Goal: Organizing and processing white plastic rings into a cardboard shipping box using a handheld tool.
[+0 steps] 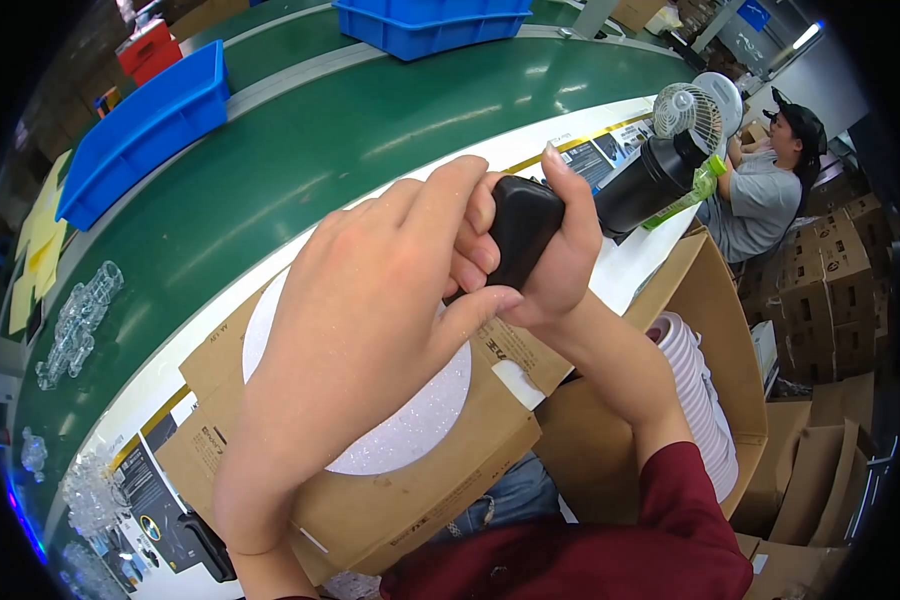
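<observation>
Both hands meet in the middle of the view, raised over the work place. A small black object [523,228] with rounded edges, its kind unclear, sits in my right hand [562,262], thumb along its side. My left hand [355,285] comes over from the left with bent fingers closed against the object; its grip is partly hidden. Beneath them, a round white glittery disc [410,425] lies on a brown cardboard box [450,480], partly covered by my left hand and forearm.
A green conveyor belt [300,150] curves behind, with blue bins [150,140] on it. Clear plastic pieces [80,325] lie at left. A black cylinder [645,190] and a fan [687,112] stand right. An open carton [740,370] holds stacked pinkish rings [698,400]. Another person [765,185] sits beyond.
</observation>
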Demonstrator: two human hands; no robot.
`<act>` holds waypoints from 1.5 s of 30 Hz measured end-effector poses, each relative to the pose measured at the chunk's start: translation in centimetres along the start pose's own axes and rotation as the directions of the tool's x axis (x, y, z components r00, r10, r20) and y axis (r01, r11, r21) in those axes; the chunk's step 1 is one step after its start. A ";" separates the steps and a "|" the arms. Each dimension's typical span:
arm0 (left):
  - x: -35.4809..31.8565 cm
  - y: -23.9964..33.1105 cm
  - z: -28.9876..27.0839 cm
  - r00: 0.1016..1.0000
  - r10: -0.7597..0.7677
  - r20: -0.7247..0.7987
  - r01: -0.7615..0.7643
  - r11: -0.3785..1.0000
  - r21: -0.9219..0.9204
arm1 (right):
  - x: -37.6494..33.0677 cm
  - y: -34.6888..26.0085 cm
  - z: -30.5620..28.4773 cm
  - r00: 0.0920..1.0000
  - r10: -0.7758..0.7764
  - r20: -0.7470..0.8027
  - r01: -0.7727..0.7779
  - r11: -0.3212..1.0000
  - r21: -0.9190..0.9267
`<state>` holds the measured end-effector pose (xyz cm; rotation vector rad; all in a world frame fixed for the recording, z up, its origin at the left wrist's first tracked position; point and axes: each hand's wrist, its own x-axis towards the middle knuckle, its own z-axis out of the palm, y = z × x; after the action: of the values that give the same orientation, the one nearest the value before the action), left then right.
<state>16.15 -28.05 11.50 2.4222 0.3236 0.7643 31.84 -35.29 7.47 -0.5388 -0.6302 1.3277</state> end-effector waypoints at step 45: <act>0.3 -1.0 0.5 0.991 -0.072 -0.114 0.063 0.995 -0.083 | 0.8 0.3 -0.4 0.988 -0.117 0.105 0.138 0.967 -0.213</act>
<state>16.61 -27.31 10.73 2.2857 0.4120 0.8741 32.01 -34.50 7.03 -0.6085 -0.8808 1.1726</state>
